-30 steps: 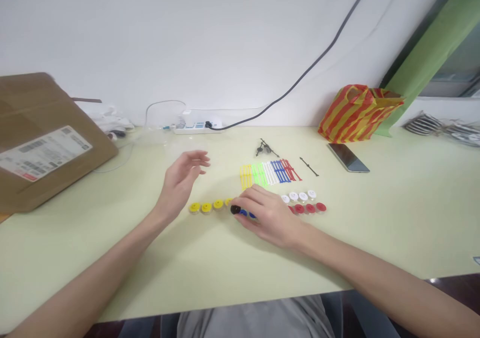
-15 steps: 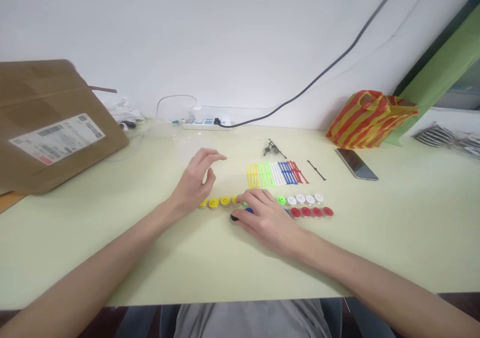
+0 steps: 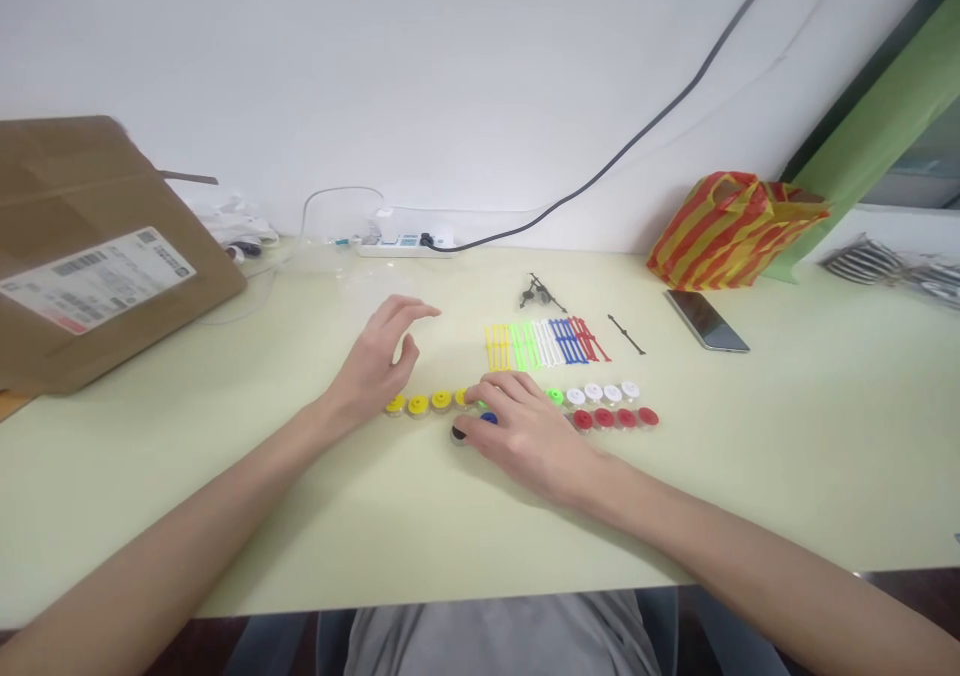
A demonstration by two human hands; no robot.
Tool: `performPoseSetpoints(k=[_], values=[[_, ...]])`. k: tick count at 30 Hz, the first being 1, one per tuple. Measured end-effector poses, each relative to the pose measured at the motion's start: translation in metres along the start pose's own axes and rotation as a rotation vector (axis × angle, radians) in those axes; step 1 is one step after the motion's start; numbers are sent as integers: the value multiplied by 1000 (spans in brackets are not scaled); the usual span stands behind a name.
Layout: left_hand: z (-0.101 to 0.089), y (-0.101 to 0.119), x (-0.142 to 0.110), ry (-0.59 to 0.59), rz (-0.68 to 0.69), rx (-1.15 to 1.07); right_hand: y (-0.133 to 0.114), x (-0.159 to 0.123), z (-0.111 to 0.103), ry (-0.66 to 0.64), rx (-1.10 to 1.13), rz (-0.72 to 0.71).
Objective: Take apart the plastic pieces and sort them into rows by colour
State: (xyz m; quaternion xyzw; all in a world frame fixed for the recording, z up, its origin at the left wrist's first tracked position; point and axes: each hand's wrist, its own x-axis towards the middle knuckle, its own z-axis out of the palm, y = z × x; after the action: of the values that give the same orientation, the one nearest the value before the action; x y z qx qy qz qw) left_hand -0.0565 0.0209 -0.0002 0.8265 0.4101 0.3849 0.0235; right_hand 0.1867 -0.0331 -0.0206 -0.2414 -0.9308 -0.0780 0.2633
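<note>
Small clear pots with coloured lids stand in two rows on the table. Yellow-lidded pots, a green-lidded pot and white-lidded pots form the far row. Nearer are a blue-lidded pot and red-lidded pots. My right hand lies over the middle of both rows, hiding some pots. Its thumb touches a black-lidded pot, while the fingers reach apart over the far row. My left hand hovers by the leftmost yellow pot, thumb and fingers apart, holding nothing.
Behind the pots lie thin sticks grouped by colour, a single black stick and a cluster of black parts. A phone and striped bag are right, a cardboard box left, a power strip behind.
The whole view has shifted slightly, so things appear a little farther left. Both hands keep nearly the same pose, and the pots stay in their rows.
</note>
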Motion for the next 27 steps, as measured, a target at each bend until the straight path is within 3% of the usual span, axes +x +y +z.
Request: performPoseSetpoints(k=[5, 10, 13, 17, 19, 21, 27], values=[[0, -2, 1, -1, -7, 5, 1, 2, 6, -5, 3, 5], [-1, -6, 2, 13, -14, 25, 15, 5, -9, 89, 11, 47], [-4, -5, 3, 5, -24, 42, 62, -5, -24, 219, -58, 183], [-8, -4, 4, -18, -54, 66, 155, -42, -39, 312, -200, 590], [-9, -6, 4, -29, -55, 75, 191, -61, -41, 262, -240, 795], [-8, -9, 4, -41, -57, 82, 211, -75, -41, 124, -191, 910], [-8, -11, 4, -83, -87, 71, 217, -82, -41, -170, -107, 1016]])
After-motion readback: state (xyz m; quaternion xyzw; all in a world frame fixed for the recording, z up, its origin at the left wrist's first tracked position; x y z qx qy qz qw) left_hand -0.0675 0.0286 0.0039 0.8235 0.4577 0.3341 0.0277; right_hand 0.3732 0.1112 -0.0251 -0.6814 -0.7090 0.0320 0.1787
